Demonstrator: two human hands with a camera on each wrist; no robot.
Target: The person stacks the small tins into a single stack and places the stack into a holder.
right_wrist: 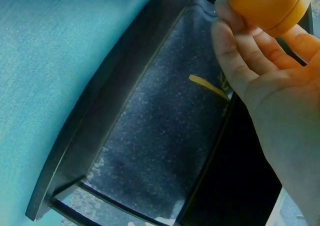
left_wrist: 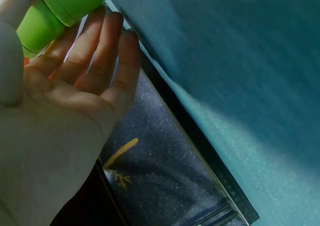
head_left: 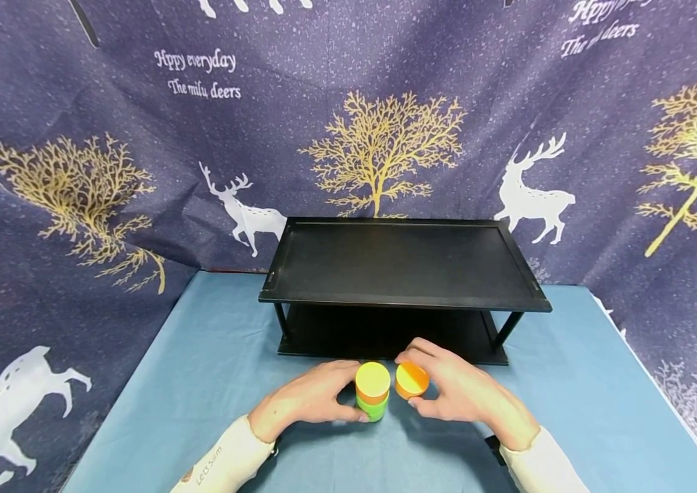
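Note:
Near the front of the shelf, my left hand point(head_left: 316, 394) grips a green round piece point(head_left: 373, 409) between thumb and fingers. On top of that piece sits an orange one with a yellow top point(head_left: 372, 378). In the left wrist view the green body point(left_wrist: 75, 5) has a seam around it. Just to the right, my right hand point(head_left: 462, 387) pinches another orange round piece point(head_left: 412, 381), tilted, its face partly yellow. That piece point(right_wrist: 270, 8) shows a seam and rounded edge in the right wrist view. A small gap separates it from the stack. The pieces' exact kind is unclear.
A black two-level shelf point(head_left: 398, 263) stands behind the hands, its lower board point(head_left: 385, 335) close to the fingertips. Blue cloth point(head_left: 213, 356) covers the table. A dark curtain point(head_left: 274, 123) with deer and trees hangs behind.

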